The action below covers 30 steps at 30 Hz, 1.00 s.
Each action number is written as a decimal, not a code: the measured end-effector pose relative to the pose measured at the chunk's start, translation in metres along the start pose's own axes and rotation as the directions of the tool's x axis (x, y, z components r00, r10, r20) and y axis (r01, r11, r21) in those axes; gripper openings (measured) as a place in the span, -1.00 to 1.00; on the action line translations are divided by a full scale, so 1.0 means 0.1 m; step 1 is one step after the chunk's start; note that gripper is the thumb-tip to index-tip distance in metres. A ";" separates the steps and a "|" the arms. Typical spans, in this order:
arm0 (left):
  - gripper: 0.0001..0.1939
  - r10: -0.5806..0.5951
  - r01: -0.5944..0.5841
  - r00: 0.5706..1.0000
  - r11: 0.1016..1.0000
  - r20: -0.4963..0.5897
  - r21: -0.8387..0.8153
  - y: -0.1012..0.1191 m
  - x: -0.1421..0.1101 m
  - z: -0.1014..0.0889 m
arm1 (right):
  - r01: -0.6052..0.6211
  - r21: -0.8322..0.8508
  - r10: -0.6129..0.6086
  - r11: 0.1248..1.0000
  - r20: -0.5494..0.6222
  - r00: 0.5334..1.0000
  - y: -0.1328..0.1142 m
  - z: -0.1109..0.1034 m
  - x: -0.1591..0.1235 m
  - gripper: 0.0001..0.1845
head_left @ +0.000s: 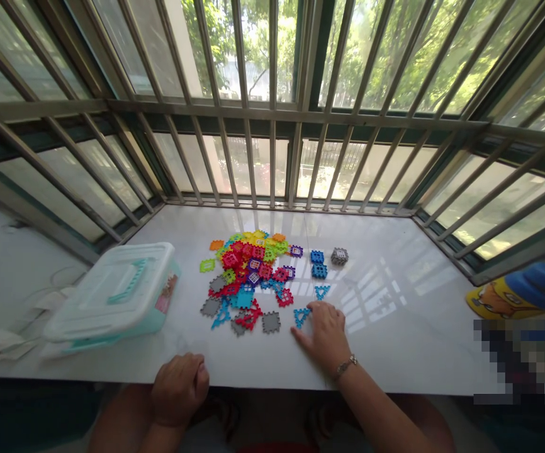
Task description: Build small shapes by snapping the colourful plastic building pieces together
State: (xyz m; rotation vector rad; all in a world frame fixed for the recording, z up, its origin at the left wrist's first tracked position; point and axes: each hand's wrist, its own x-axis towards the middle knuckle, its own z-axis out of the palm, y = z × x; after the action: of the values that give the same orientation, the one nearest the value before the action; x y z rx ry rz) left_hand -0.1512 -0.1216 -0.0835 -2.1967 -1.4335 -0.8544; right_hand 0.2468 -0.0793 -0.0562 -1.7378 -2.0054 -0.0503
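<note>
1. Window grille [272, 113]: metal bars fill the far side and wrap around both ends of the counter. Trees show beyond the glass.
2. White counter [395, 352]: marble-like, glossy, and carrying everything below. Its near edge runs just under your hands.
3. Plastic storage box [112, 296]: pale teal, lid shut, handle folded flat, at the left of the counter.
4. Heap of plastic tiles [248, 270]: mixed colours, overlapping, centre of the counter. Lower tiles are hidden, so no count is possible.
5. Right hand [324, 333]: resting palm down, fingers fairly narrow and extended toward your left, bracelet [345, 367] on the wrist. No grip seen.
6. Left hand [179, 390]: curled into a loose fist at the near edge, well apart from the tiles. You may hold something inside it; I cannot tell.
7. Blue triangle tile [301, 316]: on the counter, touching your right fingertips, just below the heap. Partly covered. One corner points up and right; no clear long axis.
8. Blurred patch [518, 362]: lower right, unreadable. Printed yellow-and-blue object [513, 292] above it is cut off by the frame.
</note>
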 end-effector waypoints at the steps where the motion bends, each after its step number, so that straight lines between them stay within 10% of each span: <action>1: -0.85 0.000 0.000 1.000 1.000 0.002 0.001 0.00 0.00 0.00 | 0.006 0.005 -0.006 1.000 -0.003 1.000 0.00 0.00 0.00 -0.45; 15: -0.87 0.000 0.000 1.000 1.000 -0.007 -0.013 -0.01 -0.02 0.02 | 0.005 0.110 -0.003 0.994 -0.015 1.000 0.06 0.01 -0.01 -0.43; 30: -0.86 0.005 -0.005 1.000 1.000 0.002 -0.005 -0.01 0.00 0.01 | -0.056 0.075 0.068 0.996 -0.170 0.983 0.81 0.04 0.49 -0.37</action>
State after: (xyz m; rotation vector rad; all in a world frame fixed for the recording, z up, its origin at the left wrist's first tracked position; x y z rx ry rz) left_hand -0.1518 -0.1211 -0.0841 -2.2050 -1.4282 -0.8554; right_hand 0.3183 -0.0174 -0.0636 -1.6904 -1.8064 -0.1052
